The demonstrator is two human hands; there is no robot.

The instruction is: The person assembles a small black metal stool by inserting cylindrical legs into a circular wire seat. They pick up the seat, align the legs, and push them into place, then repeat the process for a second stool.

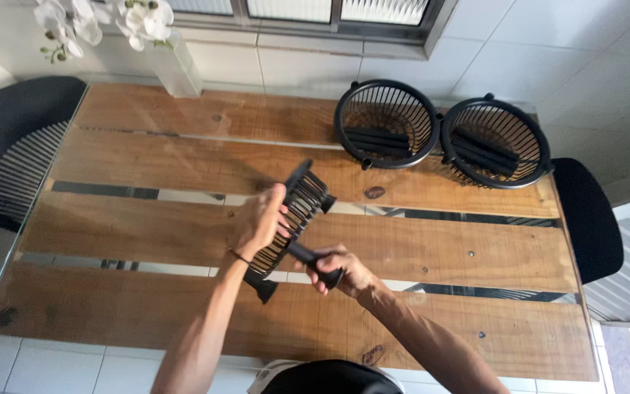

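A black wire basket point(293, 219) is held tilted on its side above the middle of the wooden tabletop point(147, 168), a little toward the near edge. The left hand point(260, 219) has its grip wrapped over the basket's ribbed wall, fingers pressed around the wires. The right hand point(340, 268) sits just below and beside the basket, its grip closed on a short black rod point(311, 261) whose far end meets the basket's rim. A black foot point(264, 290) sticks out from the basket's lower end.

Near the far right corner two more black wire baskets stand upright and touching, the left one point(386, 124) and the right one point(495, 142); each holds several black rods lying on its bottom.
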